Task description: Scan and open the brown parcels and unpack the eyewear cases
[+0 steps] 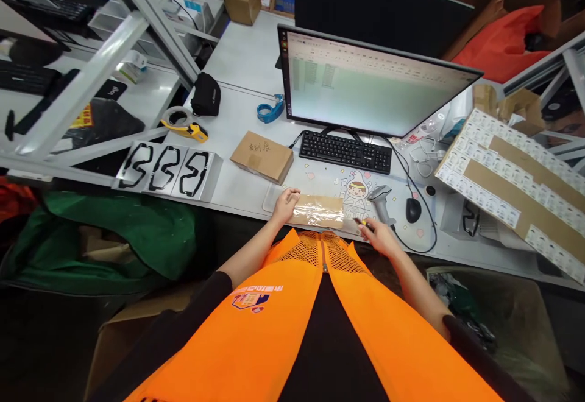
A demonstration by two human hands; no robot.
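A brown cardboard box (319, 212) with shiny clear tape across its top lies at the front edge of the desk. My left hand (286, 205) grips its left end, fingers closed on the corner. Just off the box's right end, my right hand (377, 235) is closed around a small utility knife (364, 223) with a yellow and black handle. The knife's tip points left toward the box and appears apart from it. Behind the box sits another brown carton (262, 156) with handwriting on top.
A barcode scanner (382, 204), a mouse (414, 210) and a cable lie to the right. A keyboard (345, 151) and monitor (375, 85) stand behind. Tape dispensers (270, 109) and a label-covered board (516, 189) flank them. A metal frame (150, 24) rises at left.
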